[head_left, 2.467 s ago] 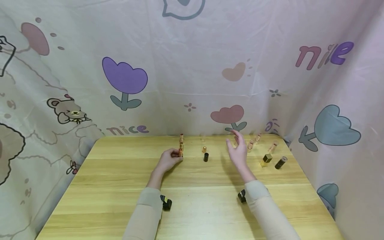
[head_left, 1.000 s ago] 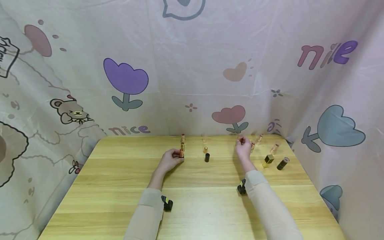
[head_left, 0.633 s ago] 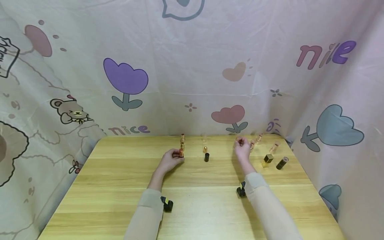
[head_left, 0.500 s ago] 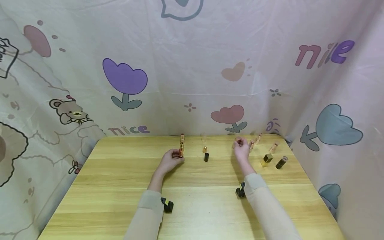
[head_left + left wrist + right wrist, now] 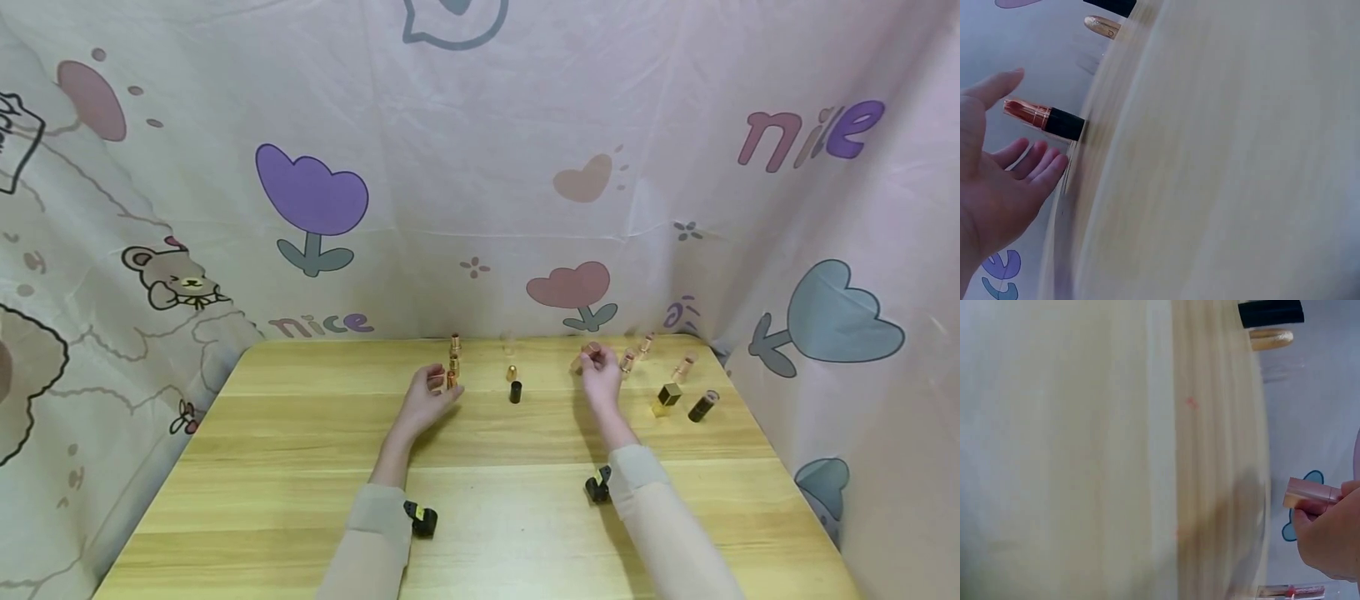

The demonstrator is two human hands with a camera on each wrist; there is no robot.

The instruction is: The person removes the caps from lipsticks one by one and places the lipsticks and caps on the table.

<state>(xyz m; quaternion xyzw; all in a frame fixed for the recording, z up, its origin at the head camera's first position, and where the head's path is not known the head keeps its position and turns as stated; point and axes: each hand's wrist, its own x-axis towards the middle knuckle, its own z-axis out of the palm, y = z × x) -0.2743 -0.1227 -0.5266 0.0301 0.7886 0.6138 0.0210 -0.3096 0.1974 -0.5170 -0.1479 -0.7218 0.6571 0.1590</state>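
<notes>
My left hand (image 5: 426,404) is spread beside a lipstick (image 5: 452,380) that stands upright at the near end of a short row. In the left wrist view this lipstick (image 5: 1065,124) has a black base and a shiny copper top, and thumb and fingers lie on either side, apart from it. My right hand (image 5: 602,385) pinches a pinkish rose-gold lipstick tube (image 5: 1308,494) between thumb and fingers. It is tilted in the head view, and the fingers hide one end. Behind the left lipstick stand a gold-toned one (image 5: 453,362) and a copper one (image 5: 454,342).
Mid-table stand a black cylinder (image 5: 515,392), a small gold bullet-shaped piece (image 5: 512,373) and a faint clear piece (image 5: 509,342). On the right are several pinkish tubes (image 5: 627,361), a gold square-topped tube (image 5: 666,398) and a dark tube (image 5: 703,406). A printed curtain (image 5: 420,275) hangs behind.
The left hand has let go of the near lipstick and spread its fingers. The right hand has reached to the back, taken the rose-gold tube and drawn it slightly left.
</notes>
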